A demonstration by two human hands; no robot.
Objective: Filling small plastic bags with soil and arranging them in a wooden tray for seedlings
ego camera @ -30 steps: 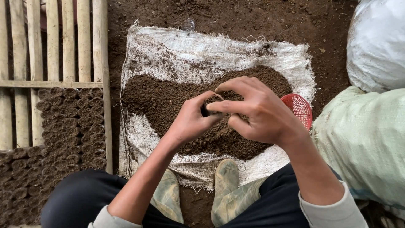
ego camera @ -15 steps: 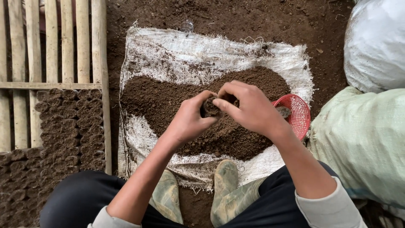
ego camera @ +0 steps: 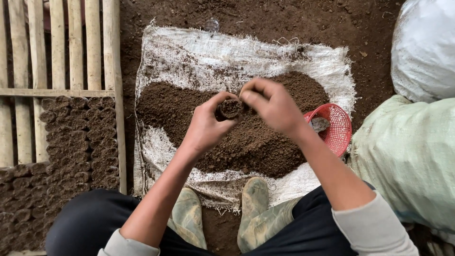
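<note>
Soil-filled small dark round pot (ego camera: 230, 108): held just above picture centre, over the soil heap, brim level with dark soil.

Listed largest to smallest:

- Bare brown earth floor (ego camera: 265, 19): whole background, clearest at 12 o'clock.
- Pale green woven sack (ego camera: 407, 156): at 3 to 4 o'clock, bulging, just beside the red basket.
- White woven sack spread flat as a mat (ego camera: 199, 52): centre, frayed edges, soil-stained.
- White plastic bag, filled (ego camera: 424, 47): at 2 o'clock, touching the green sack below it.
- Bamboo slat frame (ego camera: 61, 52): at 10 o'clock, upright slats crossed by one horizontal rail.
- Block of filled dark soil pots in close rows (ego camera: 76, 137): at 8 to 9 o'clock, packed touching, beside the mat's left edge.
- Heap of loose dark brown soil (ego camera: 256, 142): on the mat, centre.
- Pair of muddy olive rubber boots (ego camera: 256, 199): at 6 o'clock, toes on the mat's near edge.
- Red plastic mesh basket (ego camera: 339, 128): at 3 o'clock, at the mat's right edge, partly behind the right forearm.
- Right hand (ego camera: 272, 106): at 3 o'clock of the pot, fingers curled, fingertips pinched together at the rim; whether soil sits between them, cannot tell.
- Left hand (ego camera: 204, 125): at 8 o'clock of the pot, fingers and thumb wrapped closed round its wall.
</note>
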